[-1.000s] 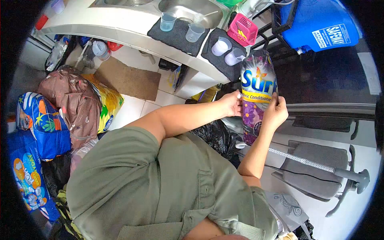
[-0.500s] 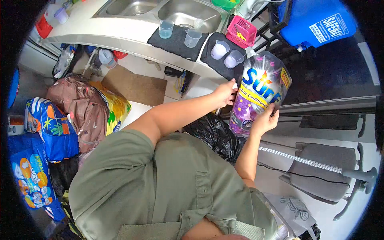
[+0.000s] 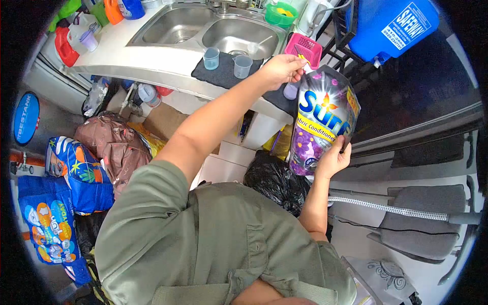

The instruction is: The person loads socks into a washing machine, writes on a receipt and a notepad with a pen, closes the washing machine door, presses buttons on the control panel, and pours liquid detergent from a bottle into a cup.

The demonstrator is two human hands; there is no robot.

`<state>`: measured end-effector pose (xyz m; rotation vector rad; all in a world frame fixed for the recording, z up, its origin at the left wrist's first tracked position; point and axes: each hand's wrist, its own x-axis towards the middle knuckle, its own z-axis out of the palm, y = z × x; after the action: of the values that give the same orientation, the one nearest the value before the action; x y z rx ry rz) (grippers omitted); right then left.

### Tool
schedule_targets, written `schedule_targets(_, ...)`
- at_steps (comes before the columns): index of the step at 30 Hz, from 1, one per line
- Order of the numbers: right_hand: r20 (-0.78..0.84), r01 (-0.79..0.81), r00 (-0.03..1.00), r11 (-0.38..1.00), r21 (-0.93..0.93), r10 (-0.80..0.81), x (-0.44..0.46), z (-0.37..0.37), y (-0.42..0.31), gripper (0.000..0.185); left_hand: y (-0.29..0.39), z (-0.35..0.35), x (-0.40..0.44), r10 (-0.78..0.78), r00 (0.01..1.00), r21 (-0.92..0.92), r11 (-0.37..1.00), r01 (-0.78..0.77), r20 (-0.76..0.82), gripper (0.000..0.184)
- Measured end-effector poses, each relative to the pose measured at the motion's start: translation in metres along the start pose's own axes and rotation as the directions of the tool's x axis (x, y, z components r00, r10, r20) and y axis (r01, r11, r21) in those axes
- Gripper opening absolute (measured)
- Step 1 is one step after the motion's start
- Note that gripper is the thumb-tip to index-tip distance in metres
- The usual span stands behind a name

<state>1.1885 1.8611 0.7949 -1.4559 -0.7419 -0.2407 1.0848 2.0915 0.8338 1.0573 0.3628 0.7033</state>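
A Surf fabric conditioner pouch, purple and dark grey, stands upright in front of me. My right hand grips its lower right side, thumb on the front. At the pouch's top left corner, my left hand has its fingers pinched together at the small white cap on the spout. Beyond my left wrist, a measuring cup with bluish liquid and a clear measuring cup stand on a dark cloth. A cup of pale purple liquid is partly hidden behind my left hand.
Behind the cups is a double steel sink. A pink basket sits by the counter's right end, near a blue water container. Below are a black plastic bag and, to the left, several filled bags.
My left hand has risen from beside the pouch's middle to the spout at its top. My right hand still holds the pouch. The view has shifted, showing more of the sink.
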Motion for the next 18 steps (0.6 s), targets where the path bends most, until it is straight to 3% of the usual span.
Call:
schedule_targets(3,0.009,0.032,0.999,0.999,0.004,-0.032,0.0,-0.003,-0.003,0.016,0.017,-0.007,-0.001,-0.09,0.993,0.115,0.99,0.08,0.077,0.023)
schedule_targets(5,0.06,0.067,0.996,0.997,-0.039,-0.065,0.004,-0.008,-0.01,0.016,0.028,-0.015,0.004,-0.136,0.968,0.424,0.905,0.036,0.209,0.024)
schedule_targets(7,0.055,0.049,0.997,0.998,-0.029,-0.047,0.002,-0.01,-0.016,0.016,0.036,-0.016,-0.01,-0.084,0.955,0.408,0.912,-0.042,0.285,0.025)
schedule_targets(9,0.05,0.033,0.998,0.999,-0.017,-0.033,0.003,-0.012,-0.02,0.016,0.051,-0.006,-0.025,0.097,0.92,0.167,0.971,-0.171,0.381,0.029)
schedule_targets(10,0.082,0.023,0.996,1.0,-0.004,-0.023,0.003,-0.014,-0.022,0.014,0.065,0.008,-0.039,0.095,0.973,0.165,0.978,-0.131,0.209,0.034)
schedule_targets(11,0.114,0.012,0.993,1.0,0.01,-0.013,0.005,-0.016,-0.023,0.012,0.07,0.006,-0.033,0.093,0.973,0.166,0.978,-0.13,0.21,0.034)
schedule_targets(12,0.114,0.009,0.993,1.0,0.01,-0.011,0.007,-0.015,-0.023,0.012,0.077,0.001,-0.024,-0.154,0.966,0.517,0.856,0.024,0.21,0.036)
schedule_targets(13,0.117,0.065,0.991,0.998,-0.023,-0.062,0.01,-0.015,-0.022,0.013,0.079,-0.002,-0.018,-0.379,0.918,0.794,0.591,0.141,0.119,0.04)
schedule_targets(15,0.122,0.117,0.987,0.991,-0.06,-0.109,0.012,-0.018,-0.024,0.015,0.07,0.002,-0.02,-0.332,0.936,0.774,0.621,0.125,0.116,0.043)
schedule_targets(18,0.137,0.061,0.989,0.998,-0.033,-0.056,0.014,-0.015,-0.033,0.013,0.08,0.001,-0.028,-0.203,0.943,0.825,0.554,-0.111,0.264,0.038)
